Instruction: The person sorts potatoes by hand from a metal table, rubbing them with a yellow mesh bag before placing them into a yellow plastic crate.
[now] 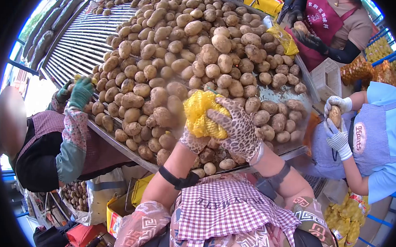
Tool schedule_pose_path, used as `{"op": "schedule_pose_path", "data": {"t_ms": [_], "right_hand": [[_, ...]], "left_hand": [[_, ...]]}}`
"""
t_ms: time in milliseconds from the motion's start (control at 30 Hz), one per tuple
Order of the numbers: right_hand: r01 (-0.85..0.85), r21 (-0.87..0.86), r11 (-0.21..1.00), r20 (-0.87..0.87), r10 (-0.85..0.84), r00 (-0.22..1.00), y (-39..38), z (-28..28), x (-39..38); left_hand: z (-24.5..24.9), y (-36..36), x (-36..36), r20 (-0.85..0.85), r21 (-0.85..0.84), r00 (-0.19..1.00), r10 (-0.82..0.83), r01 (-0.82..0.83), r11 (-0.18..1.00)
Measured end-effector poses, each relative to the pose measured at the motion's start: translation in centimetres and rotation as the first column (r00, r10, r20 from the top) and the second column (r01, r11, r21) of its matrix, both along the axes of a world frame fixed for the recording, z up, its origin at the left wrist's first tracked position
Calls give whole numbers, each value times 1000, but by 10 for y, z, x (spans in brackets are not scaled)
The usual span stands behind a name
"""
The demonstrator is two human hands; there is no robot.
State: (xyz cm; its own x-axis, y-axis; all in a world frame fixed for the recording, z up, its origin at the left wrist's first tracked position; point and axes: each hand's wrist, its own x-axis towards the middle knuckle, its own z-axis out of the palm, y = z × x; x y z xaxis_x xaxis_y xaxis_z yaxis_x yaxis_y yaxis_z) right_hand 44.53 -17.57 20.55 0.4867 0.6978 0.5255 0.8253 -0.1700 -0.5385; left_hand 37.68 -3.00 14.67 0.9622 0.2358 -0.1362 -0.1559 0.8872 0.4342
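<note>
I hold a bunched yellow mesh bag [202,110] over the near side of a large potato heap [176,46]. My right hand [240,126], in a leopard-print glove, is closed on it with fingers wrapped across the right side. Below the bag's lower left, my left hand [193,141], in a matching glove, is closed on it too, its fingers mostly hidden behind the mesh. Loose potatoes lie all around both hands, some at the table's near edge just beyond my checked apron [229,207].
The sorting table has a metal rim [123,149] and slatted rollers [84,37] at the far left. A co-worker's green-gloved hand [81,93] reaches in from the left. At right, another's striped-gloved hands [340,138] hold a potato. A white crate [327,78] stands between two co-workers.
</note>
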Motion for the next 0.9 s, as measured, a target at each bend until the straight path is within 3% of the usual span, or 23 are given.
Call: {"op": "schedule_pose_path", "data": {"t_ms": [67,100,133,167,233,267,333,367,467,500,533,600,667,733,767,833,867,900], "right_hand": [[-18,-42,999,54,20,998,2,-31,22],[185,50,982,-617,-115,778,-4,-56,49],[395,-24,919,-984,-92,154,-7,-70,60],[389,-24,921,-984,-90,153,-4,-62,58],[291,174,941,-807,-33,590,3,-21,44],[220,254,942,-645,-4,764,6,-8,35],[60,132,989,-170,-37,985,12,1,14],[66,132,989,-169,-43,985,4,-5,6],[-71,-17,997,-167,67,984,-29,-61,-2],[32,-139,990,-392,-85,916,-50,-94,8],[109,-285,952,-573,-261,777,-51,-92,8],[143,-132,981,-429,-186,884,-42,-58,11],[197,-22,980,-424,-187,886,-12,-29,11],[118,178,977,-117,-99,988,10,-7,6],[121,177,977,-117,-101,988,9,-9,0],[-49,123,991,-179,71,981,7,-22,-20],[-1,56,998,-253,15,967,-1,-35,-23],[59,-34,998,-406,-68,911,-12,-67,-15]], "left_hand": [[8,-4,-6,-149,-215,989,-17,-16,976],[-15,9,-15,85,-318,982,-169,187,929],[-10,7,-19,81,-319,983,-162,180,930],[0,4,-20,-16,-335,993,-118,106,936],[0,5,-18,-125,-339,988,-88,41,940],[0,0,-17,-128,-340,987,-95,47,939],[3,-12,-7,-180,-357,981,77,-138,924],[3,-10,-4,-73,-208,992,104,-117,971],[-13,15,-10,-195,-284,975,111,-164,945],[-23,28,-16,-204,-254,975,91,-142,957],[-17,30,-16,-209,-256,973,101,-154,954],[-9,27,-14,-307,-83,939,156,-189,978],[-8,23,-8,-337,-91,932,131,-171,981],[15,6,-12,-143,-127,989,26,-44,991],[9,5,-11,-254,-226,966,48,-107,968],[4,12,-14,-186,-276,983,-1,-51,960],[-1,18,-17,-112,-320,993,-46,8,947],[-33,31,-22,-188,-279,980,62,-114,953]]}}
